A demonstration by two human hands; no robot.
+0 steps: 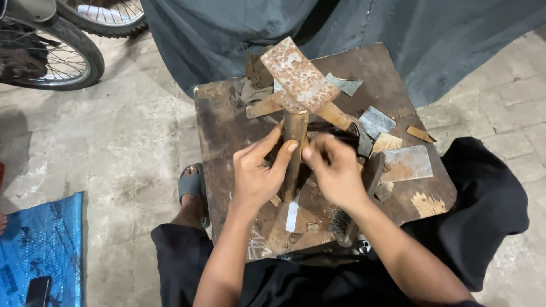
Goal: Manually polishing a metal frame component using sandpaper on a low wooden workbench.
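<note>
Rusty flat-topped iron stake, upright, both hands gripping

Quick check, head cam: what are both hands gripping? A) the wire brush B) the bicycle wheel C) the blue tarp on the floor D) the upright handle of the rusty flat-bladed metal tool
D: the left hand and right hand both close around the upright handle of the rusty flat-bladed metal tool above the worn wooden table; the wire brush lies untouched near the table's edge.
</note>
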